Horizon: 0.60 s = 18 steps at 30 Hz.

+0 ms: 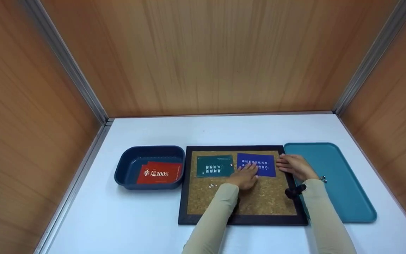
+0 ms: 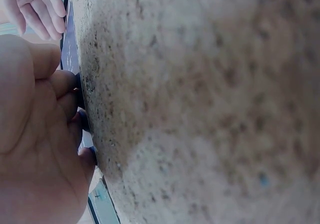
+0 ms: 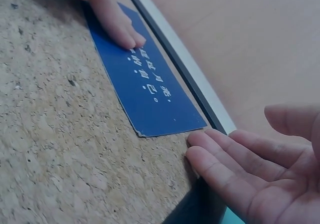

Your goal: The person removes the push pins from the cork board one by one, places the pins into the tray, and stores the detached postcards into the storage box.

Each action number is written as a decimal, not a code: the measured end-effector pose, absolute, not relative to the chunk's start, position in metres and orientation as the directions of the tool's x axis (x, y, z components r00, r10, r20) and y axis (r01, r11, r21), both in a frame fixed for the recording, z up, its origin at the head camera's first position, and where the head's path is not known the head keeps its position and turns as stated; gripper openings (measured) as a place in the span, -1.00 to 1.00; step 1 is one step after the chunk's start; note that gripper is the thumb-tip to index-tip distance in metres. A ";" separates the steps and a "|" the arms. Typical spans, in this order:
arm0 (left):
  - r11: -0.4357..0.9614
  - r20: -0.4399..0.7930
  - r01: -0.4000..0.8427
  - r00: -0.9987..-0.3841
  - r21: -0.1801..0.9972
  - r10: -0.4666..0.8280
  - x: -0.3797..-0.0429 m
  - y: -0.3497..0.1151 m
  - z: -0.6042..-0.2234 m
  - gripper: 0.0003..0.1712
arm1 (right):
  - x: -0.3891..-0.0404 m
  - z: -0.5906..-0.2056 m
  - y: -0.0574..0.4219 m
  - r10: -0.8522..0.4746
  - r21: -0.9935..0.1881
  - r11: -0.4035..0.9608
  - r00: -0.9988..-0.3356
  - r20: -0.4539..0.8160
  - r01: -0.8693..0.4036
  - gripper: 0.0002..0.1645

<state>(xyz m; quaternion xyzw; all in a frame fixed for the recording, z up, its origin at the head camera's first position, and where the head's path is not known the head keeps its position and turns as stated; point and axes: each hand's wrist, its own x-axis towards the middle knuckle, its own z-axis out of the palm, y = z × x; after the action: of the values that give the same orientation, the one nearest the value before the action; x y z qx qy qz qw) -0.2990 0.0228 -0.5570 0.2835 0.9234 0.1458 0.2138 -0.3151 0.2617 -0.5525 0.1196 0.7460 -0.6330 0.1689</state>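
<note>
A blue card [image 1: 267, 165] with white writing lies on the cork board [image 1: 270, 197], toward its upper right. My left hand [image 1: 244, 177] presses on the card's lower left part with extended fingers. In the right wrist view those fingertips [image 3: 132, 39] rest on the card's face. My right hand [image 1: 296, 165] is at the board's right frame, fingers loosely extended and fingertips close beside the card's right end. Left of the blue card is a green card [image 1: 214, 165] with a small shiny pin [image 1: 231, 164] at its right edge. Several small clear pins [image 1: 213, 185] lie on the cork below it.
A dark blue bin [image 1: 121, 173] left of the board holds red cards [image 1: 160, 173]. On the right, a teal tray [image 1: 347, 190] stands against the board's frame. Wooden panels [image 1: 203, 63] enclose the white table [image 1: 146, 225] at the back and sides.
</note>
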 end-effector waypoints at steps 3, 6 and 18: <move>0.796 -0.313 0.469 -0.744 0.383 0.590 -0.299 0.023 -0.557 -0.40 | -0.316 -0.554 0.261 -0.029 -0.904 0.174 -0.915 -0.401 0.391 -0.36; 0.797 -0.313 0.471 -0.745 0.378 0.589 -0.299 0.023 -0.556 -0.41 | -0.316 -0.555 0.261 -0.026 -0.906 0.166 -0.916 -0.400 0.390 -0.35; 0.791 -0.305 0.478 -0.743 0.382 0.596 -0.298 0.022 -0.556 -0.41 | -0.315 -0.557 0.259 -0.041 -0.912 0.126 -0.917 -0.397 0.390 -0.33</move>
<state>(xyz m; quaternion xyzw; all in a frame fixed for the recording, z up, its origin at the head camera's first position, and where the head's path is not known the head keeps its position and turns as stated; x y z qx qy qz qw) -0.2980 0.0222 -0.5557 0.2909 0.9228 0.1410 0.2097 -0.3151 0.2587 -0.5572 0.1193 0.7320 -0.6500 0.1655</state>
